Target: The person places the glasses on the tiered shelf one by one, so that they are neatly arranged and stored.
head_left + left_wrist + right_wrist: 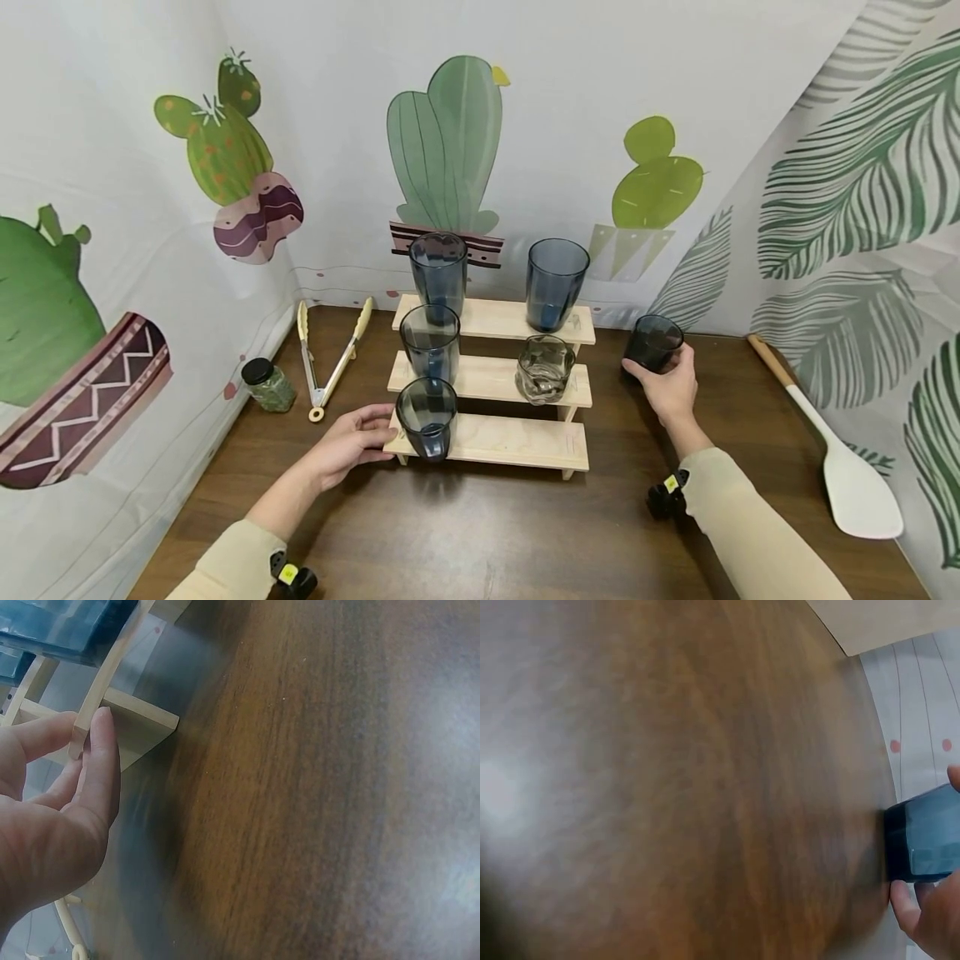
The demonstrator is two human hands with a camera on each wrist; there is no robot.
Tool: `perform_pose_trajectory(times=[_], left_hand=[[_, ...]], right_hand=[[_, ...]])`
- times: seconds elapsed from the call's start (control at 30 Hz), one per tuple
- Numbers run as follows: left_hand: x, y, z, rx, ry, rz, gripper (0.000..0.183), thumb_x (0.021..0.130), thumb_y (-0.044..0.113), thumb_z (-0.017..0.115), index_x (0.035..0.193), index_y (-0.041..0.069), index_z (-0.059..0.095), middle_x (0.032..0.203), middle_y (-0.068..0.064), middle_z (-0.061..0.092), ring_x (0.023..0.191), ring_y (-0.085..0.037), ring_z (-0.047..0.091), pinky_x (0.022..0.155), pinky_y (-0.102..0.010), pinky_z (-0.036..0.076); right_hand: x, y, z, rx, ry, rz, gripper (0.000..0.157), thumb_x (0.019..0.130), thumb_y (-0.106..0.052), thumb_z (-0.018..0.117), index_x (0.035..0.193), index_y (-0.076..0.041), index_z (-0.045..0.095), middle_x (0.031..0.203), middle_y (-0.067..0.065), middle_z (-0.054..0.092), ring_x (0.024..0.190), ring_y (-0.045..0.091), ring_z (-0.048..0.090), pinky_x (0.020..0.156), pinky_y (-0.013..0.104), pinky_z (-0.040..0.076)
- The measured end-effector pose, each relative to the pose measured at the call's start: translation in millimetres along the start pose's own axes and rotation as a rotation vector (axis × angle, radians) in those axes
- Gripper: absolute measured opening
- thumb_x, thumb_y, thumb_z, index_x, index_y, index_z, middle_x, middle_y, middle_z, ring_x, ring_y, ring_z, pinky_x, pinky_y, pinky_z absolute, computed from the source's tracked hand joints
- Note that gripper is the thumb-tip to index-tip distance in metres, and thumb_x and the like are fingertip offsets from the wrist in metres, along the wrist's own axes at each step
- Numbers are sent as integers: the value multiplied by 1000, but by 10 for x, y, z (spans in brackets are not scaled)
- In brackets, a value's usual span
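Note:
My left hand (356, 443) pinches the left end of the lowest board of a three-tier wooden rack (517, 442); in the left wrist view its thumb and fingers (103, 761) lie on either side of the board's end. To the right of the rack, my right hand (670, 385) grips a dark tinted glass (654, 340) at the back of the table. The right wrist view shows this glass (934, 836) at its edge, with its base at the tabletop. On the lowest tier, close to my left hand, stands a blue-grey glass (427, 417).
The middle tier bears a tall glass (431, 354) and a short wavy glass (545, 371). Two blue glasses, one left (439, 275) and one right (555, 283), stand on top. Tongs (327, 367) and a herb jar (268, 385) lie left, a white spatula (858, 487) right.

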State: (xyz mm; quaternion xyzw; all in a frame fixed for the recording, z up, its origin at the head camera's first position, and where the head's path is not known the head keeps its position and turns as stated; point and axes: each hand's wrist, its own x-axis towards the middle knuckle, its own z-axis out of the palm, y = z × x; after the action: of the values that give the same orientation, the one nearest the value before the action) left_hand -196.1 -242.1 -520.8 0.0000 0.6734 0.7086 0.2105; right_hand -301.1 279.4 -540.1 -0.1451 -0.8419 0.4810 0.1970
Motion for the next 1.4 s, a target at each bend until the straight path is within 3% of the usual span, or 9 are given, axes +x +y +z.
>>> perform_pose_trajectory(times=[0.4,0.7,0.87,1.13,1.4], left_hand=[[8,-16,-7,0,1,6,62,101,5,65,151,-12,33,122,-13,65,99,-20,69,85,-37,61],[5,-19,-20,2,-8,13,62,101,5,65,152,-12,33,122,-14,64,99,-20,69,85,-37,61],[6,-14,-18,4,-9,13,62,101,5,65,152,-12,33,122,-15,64,99,-21,69,85,-37,61],[16,-20,-19,2,-4,11,61,101,5,65,151,-12,34,121,-13,64,99,-20,69,84,-37,61],[17,-26,-20,4,-3,10,62,102,5,64,152,-12,33,123,-15,63,100,-21,69,85,-37,61]], right_hand=[[-232,-53,-227,-6,-45,-40,86,81,-36,91,148,-11,43,120,8,55,100,19,51,82,33,42],[-489,-222,-390,-12,-90,-189,78,81,-29,92,142,-9,48,105,5,56,88,19,51,70,24,42],[-674,-343,-459,3,-134,-228,78,79,-26,94,142,-13,51,110,4,59,91,17,55,71,19,46],[-972,-526,-503,50,-203,-285,83,73,-20,98,143,-19,52,115,-2,61,82,17,57,64,17,50],[-1240,-662,-451,105,-250,-343,88,68,-14,100,143,-20,54,121,-3,64,93,9,64,74,18,54]])
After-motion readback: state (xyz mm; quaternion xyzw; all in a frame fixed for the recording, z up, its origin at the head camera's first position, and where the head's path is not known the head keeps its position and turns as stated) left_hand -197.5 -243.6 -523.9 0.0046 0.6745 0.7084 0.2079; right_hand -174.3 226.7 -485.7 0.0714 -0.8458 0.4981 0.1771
